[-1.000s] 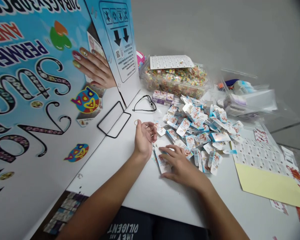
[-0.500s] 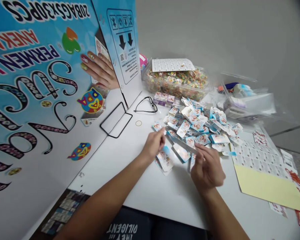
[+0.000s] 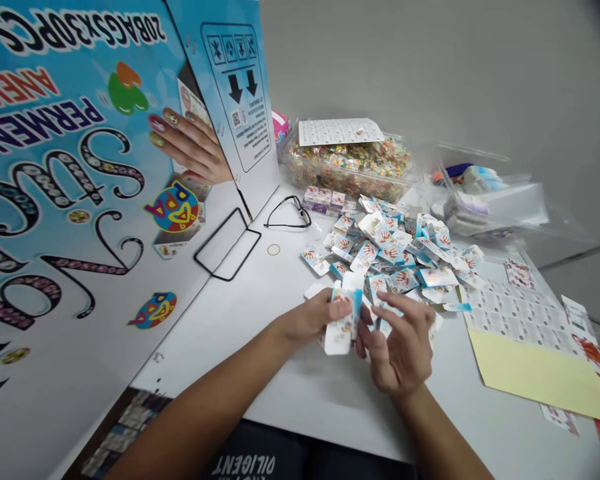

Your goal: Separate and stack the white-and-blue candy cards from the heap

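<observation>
My left hand [image 3: 313, 317] is closed on a small blue-and-white carton [image 3: 344, 313], thumb on its printed front. The carton stands unfolded, with white flaps sticking out at its top and bottom ends. Just to its right, my right hand [image 3: 405, 343] has its fingers apart and curved, and I see nothing held in them. Behind both hands spreads a heap of similar small printed cartons [image 3: 393, 252], many with loose flaps. A few more cartons lie partly hidden under my hands.
A clear tub [image 3: 350, 163] of colourful wrapped pieces stands behind the heap, with a printed sheet [image 3: 340, 131] on top. Glasses [image 3: 290, 212], a rubber band [image 3: 273, 250] and a black frame [image 3: 229, 245] lie left. A large box [image 3: 95, 200] walls the left side; yellow paper [image 3: 540, 373] lies right.
A pale, blurred strip was between my hands before; now my left hand holds an unfolded carton. My left hand has moved right and down, and the right hand's fingers have spread.
</observation>
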Available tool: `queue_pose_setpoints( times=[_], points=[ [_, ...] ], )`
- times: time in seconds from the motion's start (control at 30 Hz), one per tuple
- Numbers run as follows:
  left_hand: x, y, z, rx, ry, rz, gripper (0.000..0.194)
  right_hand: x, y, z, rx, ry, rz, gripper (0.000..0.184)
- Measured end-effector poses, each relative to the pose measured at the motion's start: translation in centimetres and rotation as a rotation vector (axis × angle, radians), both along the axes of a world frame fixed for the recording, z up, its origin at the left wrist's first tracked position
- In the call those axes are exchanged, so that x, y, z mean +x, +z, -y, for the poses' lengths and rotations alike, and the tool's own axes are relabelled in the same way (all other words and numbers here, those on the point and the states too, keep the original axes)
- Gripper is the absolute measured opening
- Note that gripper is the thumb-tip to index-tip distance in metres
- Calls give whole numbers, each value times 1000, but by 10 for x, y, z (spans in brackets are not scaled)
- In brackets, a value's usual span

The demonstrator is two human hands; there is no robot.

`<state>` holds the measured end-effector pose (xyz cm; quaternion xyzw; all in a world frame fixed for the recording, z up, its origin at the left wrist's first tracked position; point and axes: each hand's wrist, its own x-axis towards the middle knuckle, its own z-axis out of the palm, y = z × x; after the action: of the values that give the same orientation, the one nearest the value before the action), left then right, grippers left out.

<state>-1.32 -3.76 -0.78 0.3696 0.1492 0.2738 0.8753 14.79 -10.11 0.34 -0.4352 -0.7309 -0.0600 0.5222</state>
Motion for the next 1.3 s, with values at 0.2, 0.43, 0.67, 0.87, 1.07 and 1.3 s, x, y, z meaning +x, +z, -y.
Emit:
queue_pose_setpoints(
  times=[0.2, 0.43, 0.67, 0.87, 1.07, 1.3],
  points=[
    [5, 4, 3, 126, 77, -124, 33, 7, 6, -15, -194, 142, 79, 47],
    [12, 6, 0, -87, 209, -17, 53, -2, -7, -21, -207, 77, 251, 68],
    [14, -8, 4, -98, 320, 28, 54, -19, -7, -12, -348, 98, 69, 54],
    [15, -18, 3, -177, 163, -161, 38, -12, 0, -16, -339, 108, 7, 19],
    [10, -8, 2, -150, 104, -157, 35, -11, -4, -16, -272, 189, -12, 35],
    [8, 10, -1, -65, 113, -202, 82, -12, -5, -18, -267, 212, 32, 22]
  ],
)
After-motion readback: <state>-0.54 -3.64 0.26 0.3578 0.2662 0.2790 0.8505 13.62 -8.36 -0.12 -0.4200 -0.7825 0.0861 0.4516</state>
